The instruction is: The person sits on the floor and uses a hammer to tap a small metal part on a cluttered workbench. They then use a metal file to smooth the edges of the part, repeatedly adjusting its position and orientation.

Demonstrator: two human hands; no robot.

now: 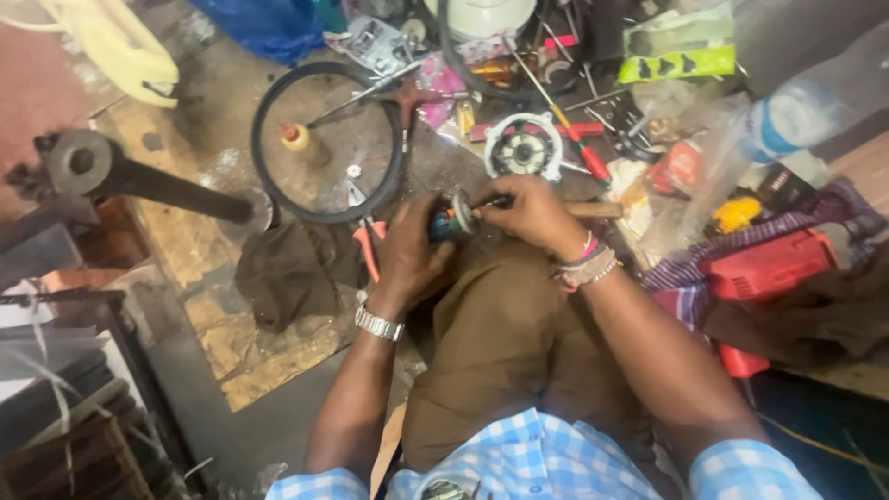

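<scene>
Left hand point(407, 255) grips a small round motor part point(454, 218) above the lap, right hand point(532, 215) closed on a wooden-handled tool point(593, 210) pressed against it; risk: tool tip slips off and jabs the left fingers.

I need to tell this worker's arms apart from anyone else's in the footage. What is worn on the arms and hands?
Both arms are bare below short blue-and-white checked sleeves. The left hand has a silver metal watch band at the wrist. The right hand has red and pale thread bands plus a beaded bracelet. No gloves.
</scene>
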